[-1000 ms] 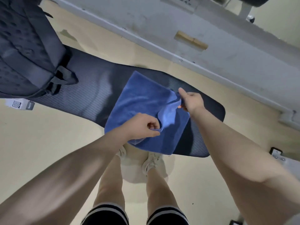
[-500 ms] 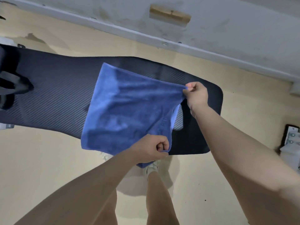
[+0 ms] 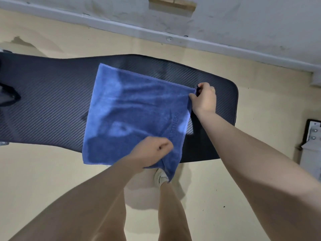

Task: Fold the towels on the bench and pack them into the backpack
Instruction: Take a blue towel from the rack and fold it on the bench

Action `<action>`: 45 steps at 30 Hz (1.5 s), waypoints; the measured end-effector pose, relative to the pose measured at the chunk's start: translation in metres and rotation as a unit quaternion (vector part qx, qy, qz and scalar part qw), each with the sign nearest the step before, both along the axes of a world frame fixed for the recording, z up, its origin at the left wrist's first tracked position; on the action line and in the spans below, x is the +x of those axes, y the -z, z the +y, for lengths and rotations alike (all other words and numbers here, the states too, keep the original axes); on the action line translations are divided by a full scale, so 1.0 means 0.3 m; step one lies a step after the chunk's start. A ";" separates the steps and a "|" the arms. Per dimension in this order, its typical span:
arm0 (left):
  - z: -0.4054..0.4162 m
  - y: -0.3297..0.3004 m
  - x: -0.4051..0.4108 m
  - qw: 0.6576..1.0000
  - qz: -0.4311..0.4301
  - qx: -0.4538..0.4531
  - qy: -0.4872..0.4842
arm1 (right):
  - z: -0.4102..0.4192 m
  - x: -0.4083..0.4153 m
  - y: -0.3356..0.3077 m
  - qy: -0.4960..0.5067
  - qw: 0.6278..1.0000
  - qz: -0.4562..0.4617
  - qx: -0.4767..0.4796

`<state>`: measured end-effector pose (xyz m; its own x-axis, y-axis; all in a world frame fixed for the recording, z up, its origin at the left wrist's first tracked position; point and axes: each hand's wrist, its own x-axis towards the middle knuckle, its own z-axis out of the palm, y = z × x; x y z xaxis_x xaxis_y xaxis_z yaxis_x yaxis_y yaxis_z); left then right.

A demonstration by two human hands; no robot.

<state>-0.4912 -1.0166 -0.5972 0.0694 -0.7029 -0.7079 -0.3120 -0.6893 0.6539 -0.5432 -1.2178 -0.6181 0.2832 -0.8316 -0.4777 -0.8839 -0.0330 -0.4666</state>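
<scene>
A blue towel [image 3: 128,110] lies spread over the right half of the dark textured bench [image 3: 48,101], its near edge hanging past the bench's front. My left hand [image 3: 152,152] is closed on the towel's near right corner, which droops below the fist. My right hand [image 3: 205,98] pinches the far right corner and holds that edge taut. Printed lettering runs along the towel's right side. Only a dark strap of the backpack [image 3: 8,96] shows at the left edge.
A pale wall with a grey skirting [image 3: 173,37] runs behind the bench. Beige floor surrounds the bench. A metal bracket with bolts [image 3: 312,134] sits at the right edge. My legs and a white shoe [image 3: 161,178] stand just in front of the bench.
Both hands have drawn the towel's right corners apart, opening it from a bunched fold to a flat spread. The view has shifted right, so the backpack is almost out of frame.
</scene>
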 end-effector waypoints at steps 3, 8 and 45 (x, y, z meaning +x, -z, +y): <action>-0.023 0.018 0.147 0.977 -0.202 -0.070 -0.023 | 0.010 0.001 -0.002 -0.036 0.999 -0.001 -0.009; -0.112 0.061 0.433 0.898 -0.426 -0.096 -0.058 | 0.000 0.037 0.018 -0.030 0.999 0.022 -0.026; 0.383 -0.012 0.322 0.947 -0.320 0.013 0.034 | 0.515 -0.241 -0.108 0.120 0.982 0.073 0.128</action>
